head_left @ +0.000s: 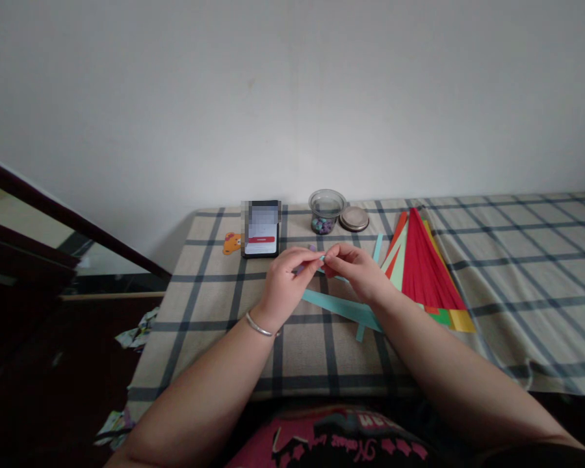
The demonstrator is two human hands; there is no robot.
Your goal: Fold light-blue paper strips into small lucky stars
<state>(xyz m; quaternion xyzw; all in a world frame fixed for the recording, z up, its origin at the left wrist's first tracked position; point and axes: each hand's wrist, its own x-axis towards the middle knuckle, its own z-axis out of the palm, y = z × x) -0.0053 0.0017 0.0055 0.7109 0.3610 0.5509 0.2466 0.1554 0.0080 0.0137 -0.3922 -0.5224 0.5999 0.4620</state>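
Observation:
My left hand (pixel 288 276) and my right hand (pixel 353 268) meet above the table, fingertips pinched close together. Between them shows a small light-blue bit of paper strip (pixel 322 258), gripped by both hands. Its exact folded shape is too small to make out. Below and between my hands lie light-blue paper strips (pixel 341 307) on the cloth, one partly covered by my right forearm. Just behind the hands stands a clear plastic cup (pixel 325 211) with small blue and purple pieces at its bottom. Its round lid (pixel 354 218) lies beside it on the right.
A phone (pixel 262 229) with a lit screen stands at the back left, beside an orange bear-shaped piece (pixel 231 244). Fanned red, green, orange and yellow paper strips (pixel 429 273) lie on the right. A checked cloth (pixel 214 292) covers the table; a wall (pixel 292 104) rises behind.

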